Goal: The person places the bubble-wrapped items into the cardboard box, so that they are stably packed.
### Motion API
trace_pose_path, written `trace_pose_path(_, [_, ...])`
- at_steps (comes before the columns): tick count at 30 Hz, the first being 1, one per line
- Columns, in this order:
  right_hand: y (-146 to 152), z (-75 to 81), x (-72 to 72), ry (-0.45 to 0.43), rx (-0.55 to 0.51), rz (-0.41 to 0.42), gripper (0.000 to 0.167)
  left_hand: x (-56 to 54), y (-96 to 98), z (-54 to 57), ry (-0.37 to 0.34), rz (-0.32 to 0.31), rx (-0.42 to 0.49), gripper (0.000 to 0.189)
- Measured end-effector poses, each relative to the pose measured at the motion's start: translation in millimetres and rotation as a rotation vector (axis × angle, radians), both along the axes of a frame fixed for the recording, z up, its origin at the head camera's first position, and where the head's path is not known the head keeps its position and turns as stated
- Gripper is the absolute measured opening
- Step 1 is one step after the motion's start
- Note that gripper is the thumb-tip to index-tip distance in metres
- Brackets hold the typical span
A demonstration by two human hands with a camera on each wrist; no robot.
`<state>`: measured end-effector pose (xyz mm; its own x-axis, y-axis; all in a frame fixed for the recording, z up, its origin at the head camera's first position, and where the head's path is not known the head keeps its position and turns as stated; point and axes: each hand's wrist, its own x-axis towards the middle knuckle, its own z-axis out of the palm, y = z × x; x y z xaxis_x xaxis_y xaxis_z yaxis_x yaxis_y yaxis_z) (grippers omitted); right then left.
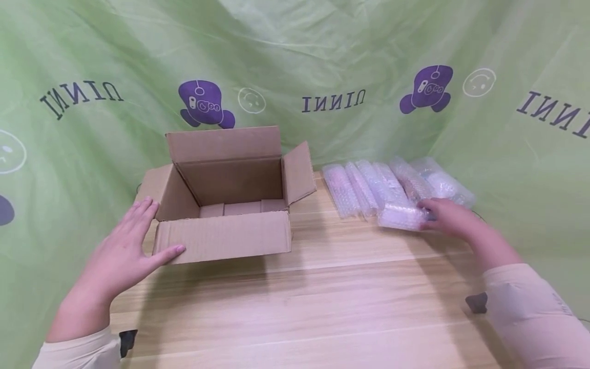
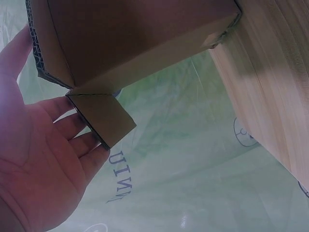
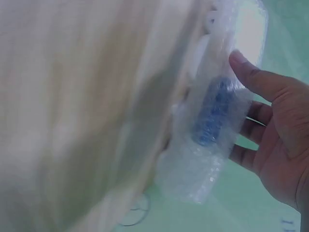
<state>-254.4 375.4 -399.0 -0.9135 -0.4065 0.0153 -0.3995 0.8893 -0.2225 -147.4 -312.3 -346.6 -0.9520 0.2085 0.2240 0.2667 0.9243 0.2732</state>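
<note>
Plastic-wrapped packet (image 1: 401, 216) between 3 and 4 o'clock in the head view, lying crosswise at the 6 o'clock ends of the other packets (image 1: 371, 187), with something blue (image 3: 215, 113) showing through the wrap. Pinched near one end by the right hand (image 1: 451, 218), with thumb on one face and fingers behind, probably for a secure hold without crushing the bubbles; impossible to tell whether clear of the table (image 1: 345, 297). Extended inward from 4 o'clock, with the palm turned toward the packet. Opposite, at 9 o'clock, a cardboard box (image 1: 235, 182), mouth upward, with flaps splayed at 12, 3, 6 and 9, seemingly to leave the opening unobstructed. At its 8 o'clock corner, the left hand (image 1: 124, 251), spread wide, with straight fingers against the 9 o'clock flap and thumb on the 6 o'clock flap, clasping nothing, apparently to steady the box. Beyond, toward 12 o'clock, green cloth (image 1: 295, 41).
</note>
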Motion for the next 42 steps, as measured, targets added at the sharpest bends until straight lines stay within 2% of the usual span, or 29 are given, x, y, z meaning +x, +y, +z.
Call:
trace_pose_path(7, [-22,37.4,-2.5,0.014,-0.030,0.024,0.055,-0.1,-0.3,0.0,0.003,-0.002,0.003,0.106])
trace_pose_path(16, [-62,92.7,-23.0,0.025,-0.067,0.049,0.056,-1.0,0.1,-0.5,0.003,-0.003,-0.002,0.106])
trace_pose_path(21, [-90,128.6,-31.0,0.026,-0.026,0.046,0.059,-0.8,0.5,-0.3,0.006,-0.004,0.004,0.107])
trace_pose_path(26, [-115,157.7,-41.6,0.057,0.002,0.070,0.058,-0.5,0.7,0.5,0.008,-0.004,0.002,0.107])
trace_pose_path(42, [-199,220.0,-68.1,0.102,0.049,0.180,0.059,-2.6,-0.3,0.9,0.022,-0.014,-0.006,0.107])
